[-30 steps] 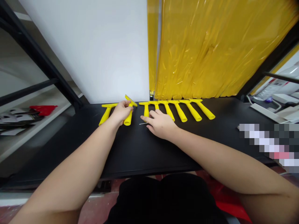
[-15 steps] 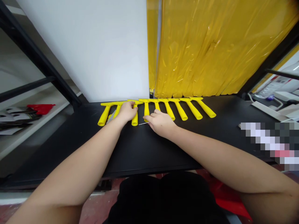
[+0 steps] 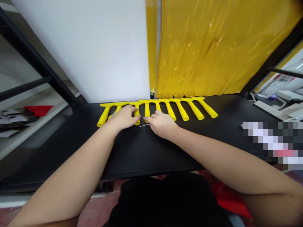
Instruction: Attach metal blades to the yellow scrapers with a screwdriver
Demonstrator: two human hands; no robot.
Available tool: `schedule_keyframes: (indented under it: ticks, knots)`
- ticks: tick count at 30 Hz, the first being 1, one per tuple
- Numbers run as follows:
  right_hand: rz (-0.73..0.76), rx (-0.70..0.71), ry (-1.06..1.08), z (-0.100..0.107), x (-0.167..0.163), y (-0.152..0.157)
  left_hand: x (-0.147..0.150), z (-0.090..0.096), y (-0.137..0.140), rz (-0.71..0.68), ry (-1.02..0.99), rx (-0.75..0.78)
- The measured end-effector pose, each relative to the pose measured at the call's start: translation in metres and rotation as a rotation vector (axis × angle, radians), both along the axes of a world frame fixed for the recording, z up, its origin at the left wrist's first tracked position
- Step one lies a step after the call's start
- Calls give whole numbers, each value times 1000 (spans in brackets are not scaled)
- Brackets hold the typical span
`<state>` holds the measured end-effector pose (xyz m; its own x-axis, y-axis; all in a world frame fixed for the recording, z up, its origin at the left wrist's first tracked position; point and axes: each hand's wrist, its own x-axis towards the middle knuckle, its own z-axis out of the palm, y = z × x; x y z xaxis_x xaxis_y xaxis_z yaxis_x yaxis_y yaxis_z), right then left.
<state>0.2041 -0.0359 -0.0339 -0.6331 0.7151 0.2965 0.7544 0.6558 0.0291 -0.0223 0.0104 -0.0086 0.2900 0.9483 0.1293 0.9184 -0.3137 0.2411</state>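
Several yellow T-shaped plastic handles [image 3: 181,111] lie in a row on the black tabletop, heads toward the back and round open ends toward me. My left hand [image 3: 125,118] has its fingers and thumb around one yellow T-shaped handle [image 3: 137,111] left of the row's middle, partly covering it. My right hand [image 3: 163,123] is closed in a pinch on a thin metal rod [image 3: 145,125], whose free end points left. Its fingertips also lie at the lower end of the neighbouring handle [image 3: 147,112]. A grey piece [image 3: 112,116] shows partly behind my left wrist.
Behind the row stand a white panel [image 3: 113,53] and yellow plastic sheeting [image 3: 194,47]. Black frame posts [image 3: 63,94] rise at the table's sides. A shelf on the left holds a red item [image 3: 44,110] and dark packs. White items [image 3: 267,110] lie at the right.
My left hand has slid down the handle toward me, and that handle's head has come into view. My right hand stays in nearly the same place with the metal rod.
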Motion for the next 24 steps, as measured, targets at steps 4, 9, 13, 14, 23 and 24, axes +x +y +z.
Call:
schedule_keyframes:
  ticks: [4, 9, 13, 14, 23, 24]
  knots:
    - [0, -13, 5, 1, 0, 0, 4, -4, 4, 20, 62, 42]
    - [4, -18, 10, 1, 0, 0, 12, -9, 8, 73, 76, 74]
    - [0, -19, 6, 1, 0, -1, 19, -12, 10, 83, 65, 99]
    - [-1, -19, 5, 1, 0, -2, 19, -12, 11, 83, 63, 103]
    - [3, -28, 12, 3, 2, -2, 14, -9, 6, 52, 31, 59]
    - [3, -30, 11, 3, 2, -2, 15, -9, 5, 48, 28, 58]
